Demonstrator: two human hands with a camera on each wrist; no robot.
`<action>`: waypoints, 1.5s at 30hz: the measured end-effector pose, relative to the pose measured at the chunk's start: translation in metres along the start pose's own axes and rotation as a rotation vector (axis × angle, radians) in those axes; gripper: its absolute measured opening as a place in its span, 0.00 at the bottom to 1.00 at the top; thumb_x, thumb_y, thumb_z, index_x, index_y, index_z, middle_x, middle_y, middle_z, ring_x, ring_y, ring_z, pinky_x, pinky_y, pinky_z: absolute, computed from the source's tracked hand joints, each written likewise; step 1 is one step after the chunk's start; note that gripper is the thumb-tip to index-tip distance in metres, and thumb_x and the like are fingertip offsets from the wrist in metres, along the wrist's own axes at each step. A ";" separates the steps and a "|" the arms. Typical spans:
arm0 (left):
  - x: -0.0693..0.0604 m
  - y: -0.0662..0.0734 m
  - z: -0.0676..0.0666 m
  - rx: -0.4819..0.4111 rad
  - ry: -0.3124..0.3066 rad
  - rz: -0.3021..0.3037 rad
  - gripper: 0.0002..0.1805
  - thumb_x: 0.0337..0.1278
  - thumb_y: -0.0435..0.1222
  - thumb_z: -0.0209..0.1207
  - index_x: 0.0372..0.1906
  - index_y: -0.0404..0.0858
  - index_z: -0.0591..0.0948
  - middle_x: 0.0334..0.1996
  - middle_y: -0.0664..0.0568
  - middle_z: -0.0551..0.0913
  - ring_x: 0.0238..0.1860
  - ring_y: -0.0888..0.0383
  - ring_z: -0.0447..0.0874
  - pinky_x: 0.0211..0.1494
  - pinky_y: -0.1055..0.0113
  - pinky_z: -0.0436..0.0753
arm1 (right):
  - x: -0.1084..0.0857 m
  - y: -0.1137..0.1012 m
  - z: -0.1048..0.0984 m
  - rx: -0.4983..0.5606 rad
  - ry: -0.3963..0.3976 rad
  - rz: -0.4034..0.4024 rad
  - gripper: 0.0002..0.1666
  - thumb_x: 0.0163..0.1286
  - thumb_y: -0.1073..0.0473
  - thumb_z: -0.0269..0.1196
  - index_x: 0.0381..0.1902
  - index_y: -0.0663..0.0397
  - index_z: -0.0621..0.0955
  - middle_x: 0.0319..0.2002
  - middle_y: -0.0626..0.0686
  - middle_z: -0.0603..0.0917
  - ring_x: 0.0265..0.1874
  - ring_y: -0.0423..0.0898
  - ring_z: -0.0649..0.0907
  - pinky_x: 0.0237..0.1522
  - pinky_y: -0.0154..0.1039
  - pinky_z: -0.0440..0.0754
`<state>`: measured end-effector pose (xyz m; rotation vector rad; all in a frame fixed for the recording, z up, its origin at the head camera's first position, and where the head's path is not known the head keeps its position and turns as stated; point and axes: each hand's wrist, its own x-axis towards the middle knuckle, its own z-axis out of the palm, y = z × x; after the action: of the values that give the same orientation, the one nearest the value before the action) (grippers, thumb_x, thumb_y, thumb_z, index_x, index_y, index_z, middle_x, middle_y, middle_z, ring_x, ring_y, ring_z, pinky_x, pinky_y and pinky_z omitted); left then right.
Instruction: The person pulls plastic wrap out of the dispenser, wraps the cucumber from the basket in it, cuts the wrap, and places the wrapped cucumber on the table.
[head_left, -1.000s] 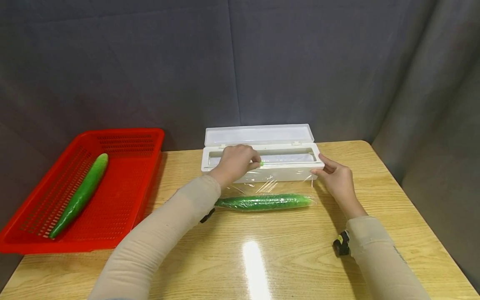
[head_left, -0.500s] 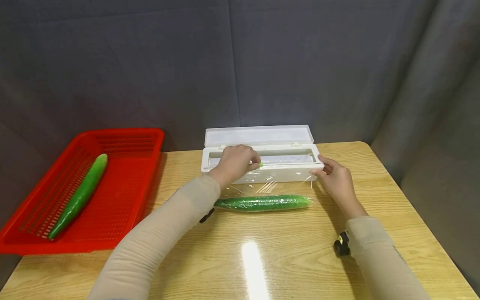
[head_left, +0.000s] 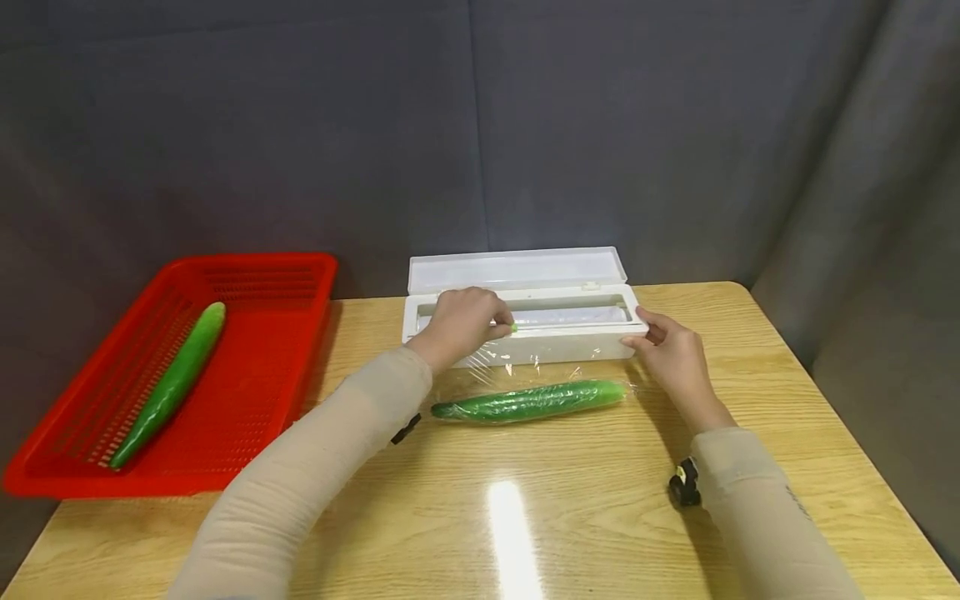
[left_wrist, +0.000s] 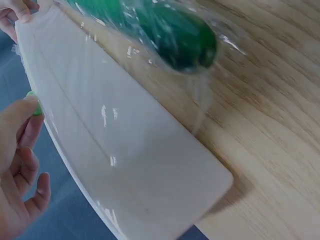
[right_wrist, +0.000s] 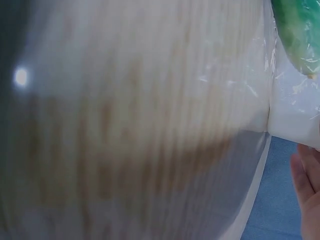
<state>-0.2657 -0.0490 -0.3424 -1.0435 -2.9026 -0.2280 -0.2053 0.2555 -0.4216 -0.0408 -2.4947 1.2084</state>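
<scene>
A white cling film dispenser box (head_left: pixel 570 346) stands at the table's back, its lid (head_left: pixel 517 271) raised and a film roll (head_left: pixel 573 317) inside. My left hand (head_left: pixel 463 323) pinches the small green slider (left_wrist: pixel 35 104) on the box's front top edge. With thumb and fingers, my right hand (head_left: pixel 671 354) grips the box's right end. Clear film (head_left: pixel 487 375) runs from the box down to a wrapped cucumber (head_left: pixel 532 402), lying on the table in front. In the left wrist view, film covers the cucumber's dark end (left_wrist: pixel 185 45).
To the left sits a red plastic basket (head_left: pixel 255 383) with a second cucumber (head_left: pixel 172 383) in it. The wooden table (head_left: pixel 600 500) ends at a grey curtain (head_left: pixel 360 150) behind. Black wrist cameras show under both sleeves.
My left hand has slid a little left along the box edge with the slider. The wrapped cucumber now lies slightly slanted, its right end farther back. My right hand keeps its grip.
</scene>
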 end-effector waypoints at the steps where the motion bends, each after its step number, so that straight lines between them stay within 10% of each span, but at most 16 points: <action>1: -0.001 -0.002 -0.001 -0.002 -0.002 -0.005 0.09 0.62 0.48 0.65 0.43 0.54 0.89 0.43 0.64 0.87 0.44 0.61 0.85 0.36 0.61 0.81 | 0.000 0.001 0.000 0.006 -0.002 0.004 0.32 0.60 0.66 0.72 0.61 0.71 0.76 0.53 0.70 0.80 0.50 0.62 0.84 0.42 0.30 0.81; 20: -0.013 -0.017 -0.010 0.020 -0.007 -0.020 0.06 0.63 0.44 0.65 0.41 0.53 0.90 0.41 0.62 0.88 0.39 0.61 0.84 0.37 0.57 0.81 | 0.002 0.005 -0.001 0.046 -0.005 0.057 0.32 0.61 0.66 0.71 0.62 0.70 0.75 0.55 0.69 0.79 0.53 0.61 0.83 0.44 0.27 0.79; 28: -0.016 -0.020 -0.015 0.101 -0.025 0.025 0.16 0.60 0.36 0.64 0.17 0.49 0.76 0.23 0.59 0.79 0.27 0.60 0.70 0.30 0.61 0.72 | 0.001 0.002 0.003 0.058 0.003 0.040 0.31 0.60 0.67 0.71 0.61 0.70 0.76 0.55 0.69 0.79 0.52 0.61 0.83 0.43 0.27 0.79; 37: -0.028 -0.034 -0.021 0.061 -0.072 -0.037 0.03 0.60 0.43 0.67 0.37 0.53 0.90 0.41 0.62 0.88 0.39 0.60 0.83 0.43 0.53 0.79 | 0.000 0.003 0.002 0.057 0.017 0.031 0.32 0.60 0.65 0.72 0.60 0.70 0.77 0.54 0.68 0.80 0.51 0.61 0.83 0.42 0.23 0.78; 45: -0.036 -0.044 -0.024 0.074 -0.058 -0.050 0.03 0.58 0.43 0.69 0.36 0.53 0.90 0.39 0.62 0.87 0.37 0.58 0.82 0.39 0.52 0.79 | 0.001 0.004 0.001 0.081 0.019 0.056 0.31 0.60 0.65 0.72 0.61 0.69 0.77 0.55 0.68 0.80 0.53 0.60 0.82 0.41 0.21 0.78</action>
<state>-0.2661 -0.1083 -0.3277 -0.9835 -2.9657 -0.0926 -0.2070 0.2577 -0.4252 -0.1021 -2.4405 1.3245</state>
